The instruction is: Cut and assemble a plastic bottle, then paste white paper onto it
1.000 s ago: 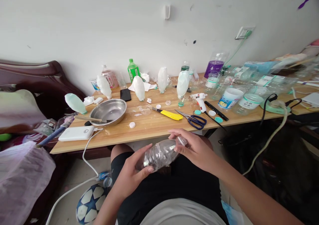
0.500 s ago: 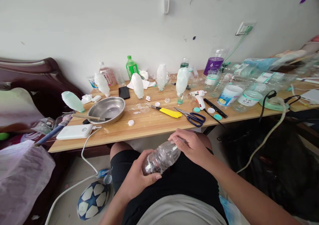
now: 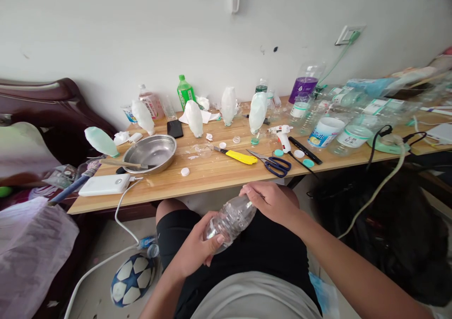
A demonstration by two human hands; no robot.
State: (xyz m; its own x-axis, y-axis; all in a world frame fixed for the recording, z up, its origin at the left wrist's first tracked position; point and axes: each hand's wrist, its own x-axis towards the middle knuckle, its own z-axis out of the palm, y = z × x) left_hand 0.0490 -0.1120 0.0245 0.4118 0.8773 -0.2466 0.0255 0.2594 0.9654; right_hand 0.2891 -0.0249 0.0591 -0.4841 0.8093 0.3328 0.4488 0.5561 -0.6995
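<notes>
Low in the centre of the frame, above the person's lap, a clear plastic bottle (image 3: 231, 217) lies tilted between both hands. The left hand (image 3: 196, 249) curls tight round its base and the right hand (image 3: 273, 201) closes over its neck. Squeezed hard, the thin wall would probably buckle or slip free.

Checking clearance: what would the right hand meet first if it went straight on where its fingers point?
The clear bottle that the right hand grips; beyond it, likely the front edge of the table, though depth is unclear; it might pass underneath.
</notes>
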